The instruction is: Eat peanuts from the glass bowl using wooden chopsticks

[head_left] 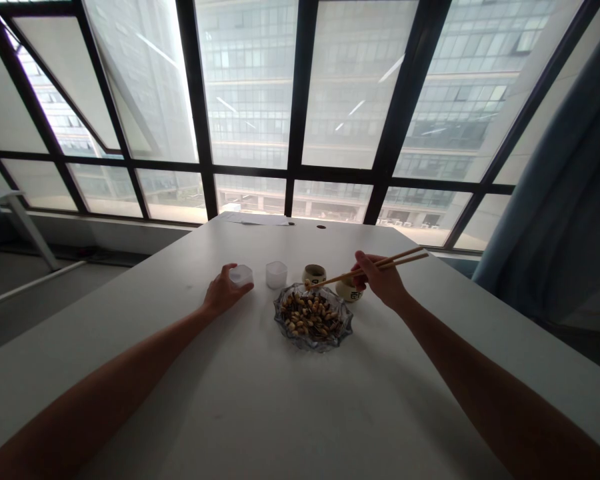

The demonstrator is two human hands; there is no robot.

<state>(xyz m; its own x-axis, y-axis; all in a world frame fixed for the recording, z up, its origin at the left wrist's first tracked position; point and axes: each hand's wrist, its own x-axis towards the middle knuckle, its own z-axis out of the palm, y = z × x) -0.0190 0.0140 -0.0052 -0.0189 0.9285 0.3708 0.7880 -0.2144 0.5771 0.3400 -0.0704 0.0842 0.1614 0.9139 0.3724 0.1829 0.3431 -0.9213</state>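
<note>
A glass dish (313, 337) of mixed nuts and seeds sits on the white table (260, 413). My right hand (383, 280) grips a pair of wooden chopsticks (367, 268), their tips hovering at the dish's far rim, near a small ceramic cup (314, 273). A second ceramic cup (347, 289) stands partly hidden behind that hand. My left hand (223, 291) curls around a small translucent plastic cup (241, 274). A second translucent cup (276, 274) stands just to its right, untouched.
Papers (257, 219) lie at the table's far edge, beside a round hole (321, 227). Large dark-framed windows (300, 133) rise behind. A blue curtain (565, 200) hangs at the right. Another table's corner (0, 197) shows at the far left.
</note>
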